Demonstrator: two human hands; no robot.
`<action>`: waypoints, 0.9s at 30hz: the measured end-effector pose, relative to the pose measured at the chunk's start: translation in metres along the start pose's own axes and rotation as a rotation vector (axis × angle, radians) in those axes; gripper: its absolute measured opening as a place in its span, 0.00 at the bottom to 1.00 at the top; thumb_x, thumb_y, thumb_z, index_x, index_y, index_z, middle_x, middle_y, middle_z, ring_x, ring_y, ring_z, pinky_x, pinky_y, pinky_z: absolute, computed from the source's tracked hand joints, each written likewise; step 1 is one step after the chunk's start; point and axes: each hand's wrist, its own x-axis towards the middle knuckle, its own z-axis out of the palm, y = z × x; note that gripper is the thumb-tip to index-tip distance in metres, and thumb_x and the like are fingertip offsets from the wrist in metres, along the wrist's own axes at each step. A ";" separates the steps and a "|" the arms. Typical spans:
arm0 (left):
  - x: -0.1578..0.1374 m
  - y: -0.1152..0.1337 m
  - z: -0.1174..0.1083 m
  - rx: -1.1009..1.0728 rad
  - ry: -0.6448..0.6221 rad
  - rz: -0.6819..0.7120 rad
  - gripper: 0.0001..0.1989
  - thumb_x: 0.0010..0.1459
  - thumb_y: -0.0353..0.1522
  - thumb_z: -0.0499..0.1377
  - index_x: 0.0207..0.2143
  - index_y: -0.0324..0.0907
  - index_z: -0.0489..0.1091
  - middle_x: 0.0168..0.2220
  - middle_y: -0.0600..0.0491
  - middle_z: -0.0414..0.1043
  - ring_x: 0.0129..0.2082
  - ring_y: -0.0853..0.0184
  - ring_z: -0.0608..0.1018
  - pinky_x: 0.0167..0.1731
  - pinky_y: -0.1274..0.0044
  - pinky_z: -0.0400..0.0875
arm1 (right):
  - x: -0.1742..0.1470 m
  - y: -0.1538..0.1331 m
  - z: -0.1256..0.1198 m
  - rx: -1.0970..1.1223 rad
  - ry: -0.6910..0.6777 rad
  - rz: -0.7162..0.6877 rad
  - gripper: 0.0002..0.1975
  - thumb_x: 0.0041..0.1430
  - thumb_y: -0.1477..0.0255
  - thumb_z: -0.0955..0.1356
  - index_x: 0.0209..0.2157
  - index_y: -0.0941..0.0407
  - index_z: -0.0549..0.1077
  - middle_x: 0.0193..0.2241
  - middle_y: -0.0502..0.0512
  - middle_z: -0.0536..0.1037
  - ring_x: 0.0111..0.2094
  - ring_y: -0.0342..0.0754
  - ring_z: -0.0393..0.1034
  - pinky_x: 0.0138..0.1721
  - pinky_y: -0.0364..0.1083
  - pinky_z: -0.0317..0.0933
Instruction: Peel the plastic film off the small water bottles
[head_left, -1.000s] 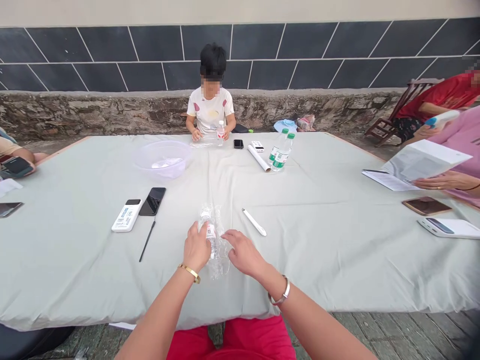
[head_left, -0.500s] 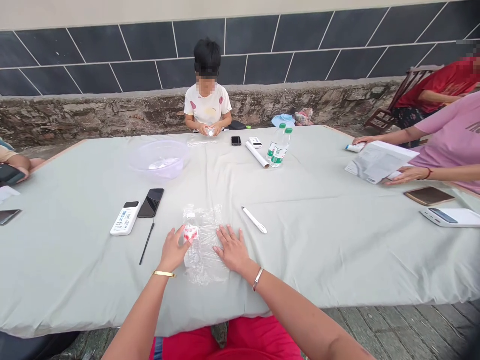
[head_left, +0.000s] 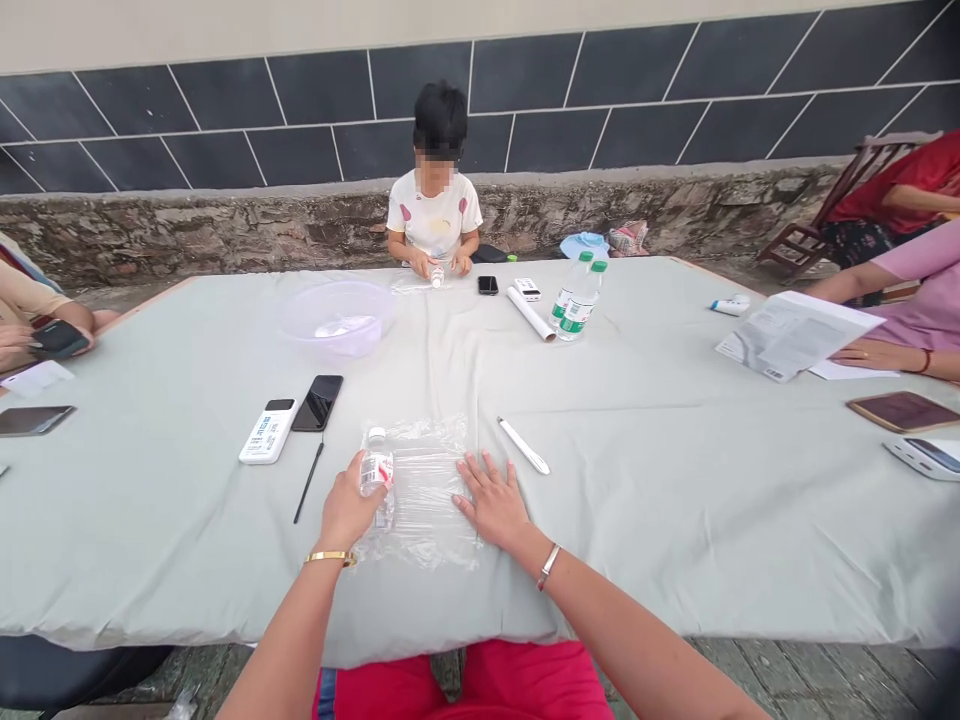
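A small clear plastic bottle (head_left: pixel 377 468) with a white cap and a red-and-white label lies on a sheet of clear plastic film (head_left: pixel 429 490), along its left side. My left hand (head_left: pixel 351 503) is closed around the bottle, thumb over the label. With fingers spread, my right hand (head_left: pixel 491 497) lies flat on the film's right edge. Wrinkles run across the film between both hands. Just beyond my right fingers lies a white pen-like tool (head_left: pixel 523 446), apart from the hand.
Left of the film are a white power bank (head_left: pixel 268 432), a black phone (head_left: pixel 319 403) and a thin black strap (head_left: pixel 308 484). Farther back stand a translucent purple basin (head_left: pixel 337 318), a white roll (head_left: pixel 531 314) and two green-capped bottles (head_left: pixel 581 300). Other people sit around the table.
The bottle has rolled or slid toward the film's left side with my left hand. The film now looks flatter and wider between my hands. The view has shifted slightly left.
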 end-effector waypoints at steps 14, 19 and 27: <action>0.013 -0.036 0.018 -0.304 0.150 -0.045 0.25 0.56 0.46 0.47 0.48 0.40 0.66 0.28 0.51 0.73 0.30 0.60 0.76 0.31 0.71 0.68 | 0.040 -0.078 -0.076 0.460 -0.079 0.059 0.28 0.61 0.59 0.59 0.59 0.58 0.60 0.53 0.64 0.69 0.51 0.55 0.66 0.50 0.51 0.59; 0.013 -0.037 0.022 -0.261 0.145 -0.067 0.19 0.57 0.37 0.45 0.46 0.40 0.66 0.26 0.52 0.73 0.29 0.61 0.76 0.28 0.74 0.66 | 0.067 -0.129 -0.059 0.600 -0.284 0.138 0.48 0.46 0.45 0.65 0.62 0.60 0.51 0.44 0.64 0.75 0.46 0.60 0.70 0.39 0.51 0.62; 0.009 -0.029 0.027 -0.450 -0.030 -0.035 0.27 0.47 0.27 0.50 0.53 0.39 0.60 0.15 0.64 0.61 0.14 0.70 0.67 0.20 0.79 0.62 | 0.074 -0.103 -0.040 1.119 -0.355 0.234 0.24 0.45 0.67 0.68 0.46 0.55 0.65 0.34 0.51 0.76 0.32 0.47 0.71 0.27 0.42 0.61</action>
